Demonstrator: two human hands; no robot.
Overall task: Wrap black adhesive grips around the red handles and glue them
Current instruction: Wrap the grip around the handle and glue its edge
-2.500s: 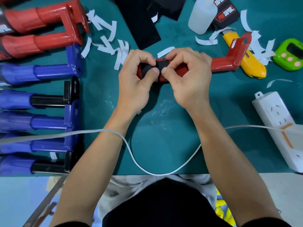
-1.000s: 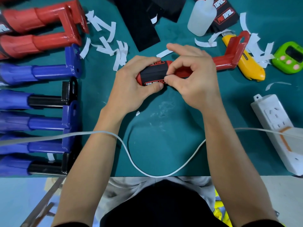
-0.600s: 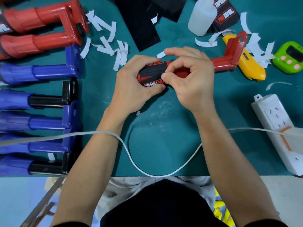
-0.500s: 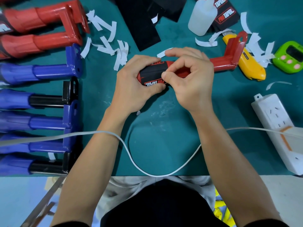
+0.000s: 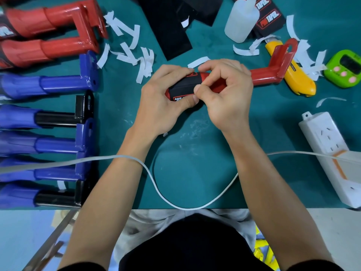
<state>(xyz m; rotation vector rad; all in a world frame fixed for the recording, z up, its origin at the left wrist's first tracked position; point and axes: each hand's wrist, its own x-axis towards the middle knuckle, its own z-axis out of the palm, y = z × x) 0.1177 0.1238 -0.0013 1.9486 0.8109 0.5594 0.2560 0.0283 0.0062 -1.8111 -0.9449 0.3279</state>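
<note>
table: teal matte top [image 5: 195, 184], pale scuff marks mid-surface, straight front edge
below edge: light blue floor [image 5: 17, 241] on the left, off-white patch [image 5: 338, 231] on the right
frame: slanted metal bar [image 5: 48, 246] lower left
light: even, soft shadows

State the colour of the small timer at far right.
Timer: bright green, pink buttons; head view.

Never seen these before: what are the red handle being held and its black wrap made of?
The red handle is probably moulded plastic or painted metal: glossy, with bright highlights. The black grip looks like a thin matte sheet, maybe rubbery: no shine, and it curves snugly round the handle.
</note>
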